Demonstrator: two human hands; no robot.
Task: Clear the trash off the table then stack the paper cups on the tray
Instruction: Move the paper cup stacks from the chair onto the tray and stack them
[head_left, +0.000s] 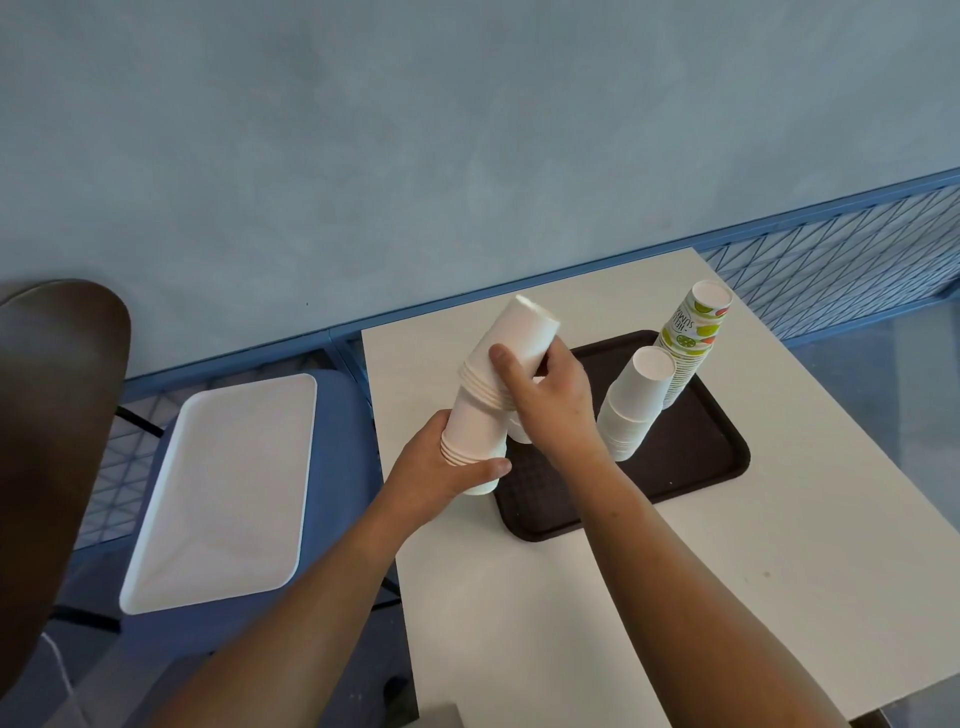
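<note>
The left hand curls its fingers round the bottom of the held stack, thumb across the front. Just above, the right hand wraps the stack's middle. The stack leans, about over the tray's left edge. Right of the right fingers stands a white stack, and beyond it a printed stack. Lowered askew, the held cups could slide apart or topple those.

One wide head-worn camera looks forward and steeply down, close above the table.
</note>
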